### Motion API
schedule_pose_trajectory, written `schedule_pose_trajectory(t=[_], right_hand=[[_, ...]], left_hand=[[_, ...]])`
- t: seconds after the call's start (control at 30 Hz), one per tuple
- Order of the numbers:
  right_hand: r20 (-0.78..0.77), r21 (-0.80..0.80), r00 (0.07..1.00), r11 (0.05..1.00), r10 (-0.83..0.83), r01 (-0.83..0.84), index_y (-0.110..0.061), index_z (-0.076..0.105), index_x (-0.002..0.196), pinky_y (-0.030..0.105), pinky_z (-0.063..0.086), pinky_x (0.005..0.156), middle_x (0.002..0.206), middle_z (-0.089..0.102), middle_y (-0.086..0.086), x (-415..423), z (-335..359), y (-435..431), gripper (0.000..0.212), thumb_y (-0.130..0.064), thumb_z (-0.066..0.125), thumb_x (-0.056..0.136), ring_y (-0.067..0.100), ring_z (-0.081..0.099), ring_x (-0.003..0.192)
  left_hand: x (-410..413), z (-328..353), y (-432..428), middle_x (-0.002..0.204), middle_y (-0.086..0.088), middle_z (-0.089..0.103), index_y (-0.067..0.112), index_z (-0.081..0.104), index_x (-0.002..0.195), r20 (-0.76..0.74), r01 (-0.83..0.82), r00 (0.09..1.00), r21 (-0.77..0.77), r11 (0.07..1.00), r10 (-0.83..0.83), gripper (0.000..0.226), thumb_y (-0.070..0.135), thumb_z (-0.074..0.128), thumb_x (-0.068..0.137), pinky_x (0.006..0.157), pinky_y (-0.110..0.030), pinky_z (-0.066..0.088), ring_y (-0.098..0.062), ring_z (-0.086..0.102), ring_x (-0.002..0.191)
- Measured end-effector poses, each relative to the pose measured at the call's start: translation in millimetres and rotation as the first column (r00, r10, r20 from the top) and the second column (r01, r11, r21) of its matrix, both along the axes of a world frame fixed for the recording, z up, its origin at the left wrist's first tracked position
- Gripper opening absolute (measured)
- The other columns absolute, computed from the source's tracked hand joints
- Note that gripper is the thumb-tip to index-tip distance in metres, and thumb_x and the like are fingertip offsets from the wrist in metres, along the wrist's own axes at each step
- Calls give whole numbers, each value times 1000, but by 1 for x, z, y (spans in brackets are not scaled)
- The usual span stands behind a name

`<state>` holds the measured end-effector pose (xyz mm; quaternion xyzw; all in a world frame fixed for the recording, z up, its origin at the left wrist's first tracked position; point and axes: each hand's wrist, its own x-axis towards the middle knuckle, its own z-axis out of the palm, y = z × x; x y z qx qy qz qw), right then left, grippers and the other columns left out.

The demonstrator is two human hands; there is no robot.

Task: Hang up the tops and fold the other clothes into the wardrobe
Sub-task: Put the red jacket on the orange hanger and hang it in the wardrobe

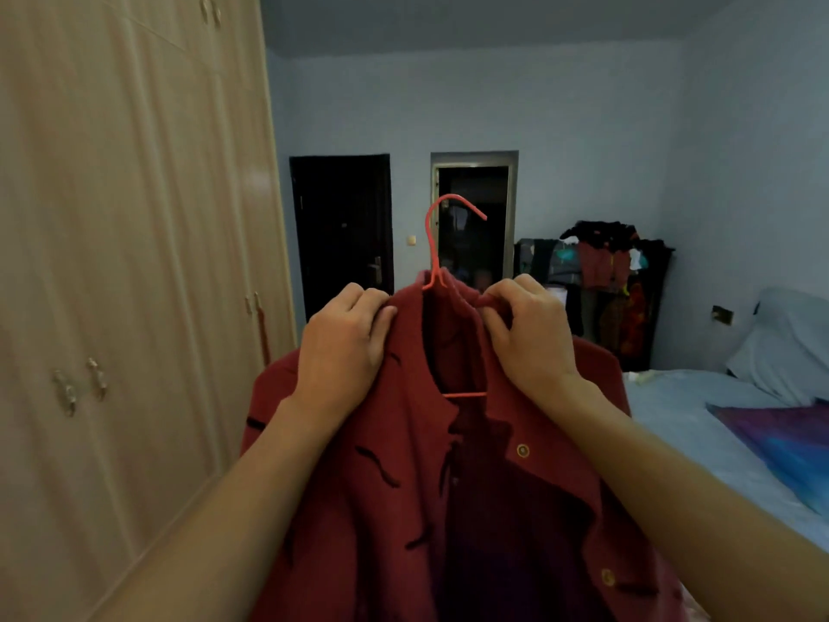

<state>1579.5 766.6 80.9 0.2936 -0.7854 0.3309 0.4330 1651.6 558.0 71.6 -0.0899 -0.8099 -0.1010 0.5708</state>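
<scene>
A dark red coat (403, 478) with gold buttons hangs open in front of me on a pink wire hanger (437, 235), whose hook sticks up above the collar. My left hand (343, 347) grips the coat's left collar and shoulder. My right hand (529, 334) pinches the right side of the collar near the hanger's neck. The hanger's lower bar shows inside the coat's opening. The tall beige wardrobe (134, 262) stands at my left with its doors closed.
A bed (700, 424) with pale sheets, a pillow and a purple-blue cloth (789, 446) lies at the right. A rack piled with dark and red clothes (601, 271) stands against the far wall. Two dark doorways (343, 226) are straight ahead.
</scene>
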Motion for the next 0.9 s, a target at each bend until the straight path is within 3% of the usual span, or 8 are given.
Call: schedule_pose_trajectory(t=[0.2,0.4,0.57,0.7,0.8,0.9], right_hand=[[59,1,998,1000,1,-1,-17,70,95,24,38,78,88,55,-5,15,-20,-34,8,-19,68,87,15,53,85],[93,-100,996,995,8,1,-22,59,101,29,45,82,93,51,-4,20,-34,-51,22,-21,73,83,14,50,87],[179,-119,984,993,-2,23,-25,52,82,17,31,62,80,44,-12,15,-39,-61,20,-36,65,91,2,44,68],[215,-121,972,991,90,-65,-23,61,98,23,44,71,92,52,-8,22,-50,-69,30,-52,64,87,8,53,81],[149,-21,988,999,31,-28,-19,63,111,32,53,80,101,57,-2,20,-56,-67,30,-23,74,84,16,58,91],[105,-27,994,1000,3,0,-14,69,104,29,48,71,95,61,2,14,-53,-63,17,-8,64,89,21,62,81]], left_hand=[[16,-20,-37,86,-5,61,8,68,97,-25,23,999,37,999,-22,13,20,62,97,70,-37,48,-22,59,77],[22,-25,-49,85,-6,63,7,69,97,-12,0,1000,52,999,1,12,18,64,96,71,-40,50,-23,60,78],[25,-19,-55,84,-6,65,8,70,95,17,-24,1000,85,996,22,12,18,65,95,71,-44,51,-23,62,78],[25,-14,-60,84,-6,67,9,71,94,16,-31,999,126,992,29,12,19,65,95,73,-46,51,-23,63,78],[25,-15,-61,84,-5,68,9,71,94,7,-40,999,145,989,39,10,18,66,94,74,-44,51,-23,63,78],[27,-20,-65,83,-3,68,11,72,93,6,-74,997,161,984,75,9,18,68,93,72,-37,50,-20,63,75]])
